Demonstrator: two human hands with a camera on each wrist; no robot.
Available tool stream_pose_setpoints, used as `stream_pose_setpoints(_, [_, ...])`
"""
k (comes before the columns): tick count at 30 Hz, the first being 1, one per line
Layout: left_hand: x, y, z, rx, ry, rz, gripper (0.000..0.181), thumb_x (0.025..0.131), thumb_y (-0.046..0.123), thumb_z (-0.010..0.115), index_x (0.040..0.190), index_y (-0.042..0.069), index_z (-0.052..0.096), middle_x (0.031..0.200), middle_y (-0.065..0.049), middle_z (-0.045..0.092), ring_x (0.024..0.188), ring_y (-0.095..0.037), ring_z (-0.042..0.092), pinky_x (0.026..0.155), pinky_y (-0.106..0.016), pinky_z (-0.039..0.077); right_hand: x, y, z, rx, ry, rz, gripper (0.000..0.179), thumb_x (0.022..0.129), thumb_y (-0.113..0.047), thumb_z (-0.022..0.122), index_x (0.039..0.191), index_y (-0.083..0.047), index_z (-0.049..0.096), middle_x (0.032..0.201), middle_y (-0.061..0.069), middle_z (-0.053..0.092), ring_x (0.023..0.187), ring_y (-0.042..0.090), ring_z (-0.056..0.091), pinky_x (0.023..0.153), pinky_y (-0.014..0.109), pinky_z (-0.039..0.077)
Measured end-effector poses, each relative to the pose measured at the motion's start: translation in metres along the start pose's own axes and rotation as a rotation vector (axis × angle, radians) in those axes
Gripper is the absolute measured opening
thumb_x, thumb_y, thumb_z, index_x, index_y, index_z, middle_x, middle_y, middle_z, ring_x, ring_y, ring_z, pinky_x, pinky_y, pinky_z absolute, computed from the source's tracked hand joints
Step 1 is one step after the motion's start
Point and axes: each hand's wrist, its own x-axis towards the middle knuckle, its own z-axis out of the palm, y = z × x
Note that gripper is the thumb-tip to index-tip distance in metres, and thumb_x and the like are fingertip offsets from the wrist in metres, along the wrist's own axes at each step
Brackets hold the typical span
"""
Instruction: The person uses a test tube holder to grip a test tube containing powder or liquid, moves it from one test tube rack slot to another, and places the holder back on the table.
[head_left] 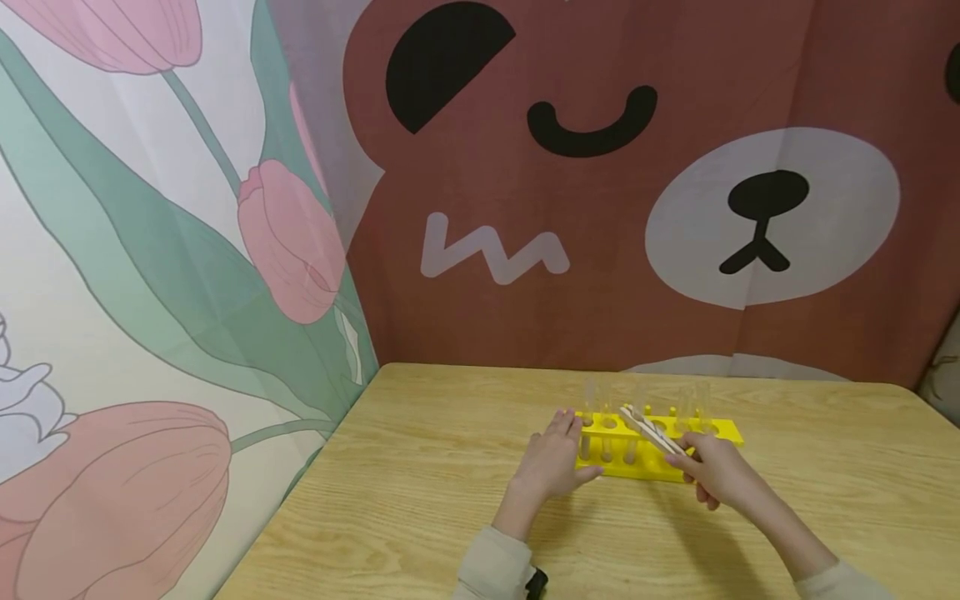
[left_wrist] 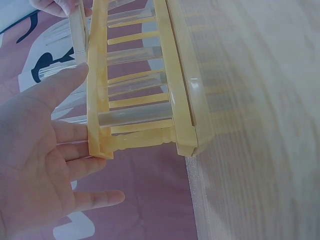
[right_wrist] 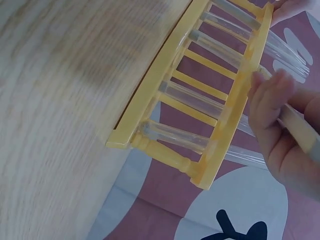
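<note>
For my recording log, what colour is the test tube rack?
Yellow; the rack shows its colour best in the head view.

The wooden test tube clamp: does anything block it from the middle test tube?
Nothing visible does. In the head view, the wooden test tube clamp, held in the right hand, overlaps the middle test tube; whether they touch is unclear.

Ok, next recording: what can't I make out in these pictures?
- Head view: the right end of the yellow rack's base, behind the right hand.
- Head view: whether the far tips of the wooden clip touch a test tube; too small, and the tubes are clear.
- Head view: what the black item by the sleeve is; cut off by the bottom edge.
- Right wrist view: most of the left hand, cut off at the top right corner.
</note>
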Motion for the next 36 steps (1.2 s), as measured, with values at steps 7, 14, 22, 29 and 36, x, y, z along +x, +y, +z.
stream_pose_setpoints(7, [0.0000,0.0002,0.0009,-0.003,-0.014,-0.009,0.075,0.083,0.057,0.048,0.139,0.009,0.032,0.144,-0.004,0.026,0.132,-0.015,0.018,0.094,-0.039,0.036,-0.0007,0.0009,0.0036,-0.014,0.024,-0.018,0.020,0.088,-0.020,0.058,0.085,0.000,0.054,0.059,0.005,0.049,0.037,0.012,0.043,0.035,0.027,0.040])
stream_pose_setpoints(14, [-0.0005,-0.0004,0.0010,-0.005,-0.009,-0.006,0.075,0.083,0.057,0.048,0.139,0.009,0.033,0.144,-0.004,0.026,0.132,-0.015,0.019,0.093,-0.039,0.036,-0.0004,0.0016,0.0058,-0.017,0.047,-0.051,0.020,0.088,-0.019,0.057,0.088,0.001,0.055,0.058,0.004,0.049,0.036,0.011,0.041,0.033,0.025,0.037])
stream_pose_setpoints(22, [0.0002,-0.0011,0.0023,0.001,-0.003,0.000,0.075,0.083,0.056,0.049,0.139,0.009,0.033,0.143,-0.004,0.027,0.132,-0.015,0.019,0.093,-0.039,0.037,-0.0004,0.0006,0.0061,-0.030,0.058,-0.067,0.021,0.089,-0.019,0.056,0.088,0.001,0.055,0.058,0.003,0.050,0.036,0.012,0.041,0.033,0.025,0.037])
stream_pose_setpoints(29, [-0.0003,-0.0009,0.0013,0.000,-0.003,0.005,0.075,0.084,0.056,0.049,0.139,0.008,0.033,0.143,-0.005,0.027,0.132,-0.016,0.020,0.093,-0.039,0.037,-0.0006,-0.0005,0.0061,-0.027,0.069,-0.073,0.023,0.090,-0.022,0.054,0.088,0.002,0.054,0.059,0.004,0.050,0.037,0.012,0.041,0.033,0.024,0.037])
stream_pose_setpoints(36, [0.0000,-0.0008,0.0015,0.015,-0.001,0.007,0.075,0.083,0.057,0.048,0.139,0.008,0.033,0.143,-0.005,0.027,0.132,-0.015,0.020,0.092,-0.039,0.038,-0.0001,-0.0010,0.0065,-0.042,0.080,-0.068,0.020,0.090,-0.018,0.055,0.088,0.002,0.055,0.059,0.004,0.049,0.037,0.012,0.041,0.033,0.024,0.037])
